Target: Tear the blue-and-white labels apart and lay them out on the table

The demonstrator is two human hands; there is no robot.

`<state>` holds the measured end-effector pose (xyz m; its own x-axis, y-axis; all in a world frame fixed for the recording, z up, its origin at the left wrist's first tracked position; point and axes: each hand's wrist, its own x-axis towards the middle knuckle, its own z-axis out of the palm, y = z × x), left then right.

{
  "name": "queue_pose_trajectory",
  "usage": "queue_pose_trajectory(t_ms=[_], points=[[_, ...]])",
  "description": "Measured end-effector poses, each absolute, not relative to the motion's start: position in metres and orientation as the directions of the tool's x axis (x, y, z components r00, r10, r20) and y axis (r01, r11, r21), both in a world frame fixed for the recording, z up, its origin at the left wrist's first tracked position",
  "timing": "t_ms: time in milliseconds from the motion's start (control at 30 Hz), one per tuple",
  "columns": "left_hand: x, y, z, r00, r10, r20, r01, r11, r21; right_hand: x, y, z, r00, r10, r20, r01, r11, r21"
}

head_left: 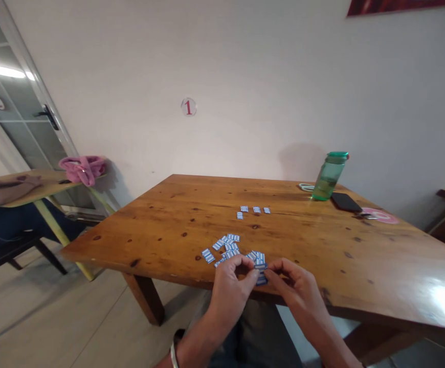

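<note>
Head view: the left hand [232, 286] and right hand [299, 287] pinch a small blue-and-white striped card [261, 266] between thumb and finger, one at each side edge, above the table's near edge; whether it is one layer or several, I cannot tell. It looks light, thin and fairly stiff, likely slick-faced and easily bent, so opposite edges seem the best hold. Just beyond, similar cards lie in a loose, overlapping pile [230, 247] on the wooden table [161, 225]. Farther out sit four separate cards [257, 209], then, to the right, a green bottle [327, 180] beside a dark phone [346, 202].
</note>
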<state>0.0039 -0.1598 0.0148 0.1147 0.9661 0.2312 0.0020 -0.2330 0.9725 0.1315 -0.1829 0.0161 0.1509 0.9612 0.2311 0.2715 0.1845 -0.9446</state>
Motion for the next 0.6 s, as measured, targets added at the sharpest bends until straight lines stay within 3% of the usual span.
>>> queue_pose_trajectory(t_ms=[133,267,400,500,600], points=[[0.010,-0.147,0.016,0.111,0.973,0.204,-0.013,-0.203,0.979,0.134,-0.176,0.015,0.192,0.935,0.298,0.384,0.208,-0.900],[0.012,-0.135,0.013,0.126,0.975,0.185,0.017,-0.189,0.982,0.136,-0.162,0.017,0.143,0.956,0.255,0.418,0.176,-0.891],[0.009,-0.117,0.011,0.189,0.967,0.173,0.080,-0.191,0.978,0.147,-0.135,0.019,0.080,0.988,0.132,0.279,0.105,-0.955],[0.002,-0.096,0.015,0.208,0.967,0.147,0.114,-0.173,0.978,0.163,-0.107,0.018,0.102,0.995,-0.020,0.156,-0.036,-0.987],[-0.010,-0.070,0.021,0.161,0.977,0.138,0.099,-0.155,0.983,0.179,-0.077,0.014,0.123,0.989,-0.084,0.135,-0.100,-0.986]])
